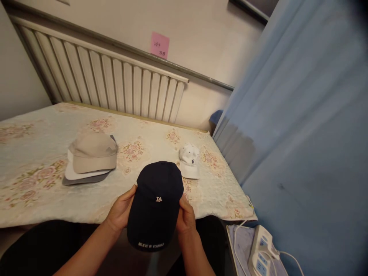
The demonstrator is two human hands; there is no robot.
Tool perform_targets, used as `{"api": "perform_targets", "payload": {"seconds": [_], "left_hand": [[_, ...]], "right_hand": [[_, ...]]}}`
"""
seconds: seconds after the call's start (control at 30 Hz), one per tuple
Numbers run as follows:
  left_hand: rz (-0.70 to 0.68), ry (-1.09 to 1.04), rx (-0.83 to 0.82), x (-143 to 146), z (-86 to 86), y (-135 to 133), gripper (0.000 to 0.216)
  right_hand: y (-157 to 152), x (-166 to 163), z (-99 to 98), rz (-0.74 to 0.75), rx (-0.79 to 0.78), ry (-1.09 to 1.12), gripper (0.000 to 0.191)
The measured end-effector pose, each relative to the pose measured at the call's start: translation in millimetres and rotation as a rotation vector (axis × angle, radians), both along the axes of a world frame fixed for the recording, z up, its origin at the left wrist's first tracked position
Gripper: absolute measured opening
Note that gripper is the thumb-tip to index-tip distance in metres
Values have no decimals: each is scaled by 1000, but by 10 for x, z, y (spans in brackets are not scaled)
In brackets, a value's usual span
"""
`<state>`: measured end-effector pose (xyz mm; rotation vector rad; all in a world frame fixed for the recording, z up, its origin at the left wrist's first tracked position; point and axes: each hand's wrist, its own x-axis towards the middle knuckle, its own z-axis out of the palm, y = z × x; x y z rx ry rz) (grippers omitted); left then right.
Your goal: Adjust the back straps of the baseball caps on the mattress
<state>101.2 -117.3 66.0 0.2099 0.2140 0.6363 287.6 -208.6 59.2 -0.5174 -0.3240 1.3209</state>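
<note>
Between my two hands is a dark navy baseball cap (156,214), its brim pointing toward me. White "LA" letters mark its front, and "BELIEVE IN YOURSELF" runs along the brim's edge. My left hand (122,209) grips its left side, while my right hand (186,216) grips the right side; some fingers are hidden behind the cap. A white cap (189,161) with a small dark logo lies on the bed just beyond, to the right. Farther left sits a stack of caps: a beige cap (93,151) on top, with white and grey brims (86,179) showing beneath.
The bed (149,134) has a floral quilted cover. A radiator (109,76) and a wall with a pink note (160,45) stand behind it. A blue curtain (293,134) hangs at the right. A power strip (260,251) with cables lies on a small surface at lower right.
</note>
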Motion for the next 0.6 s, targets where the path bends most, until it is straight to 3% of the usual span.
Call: {"api": "perform_targets", "payload": {"seconds": [0.3,0.6], "left_hand": [[-48,-108,12,26,11,-127,38],[-21,-44,-71,31,4,-170,33]], "right_hand": [[-153,-55,201,-22,-37,-33,52],[-135,-78,97,-55,-114,-97,30]]}}
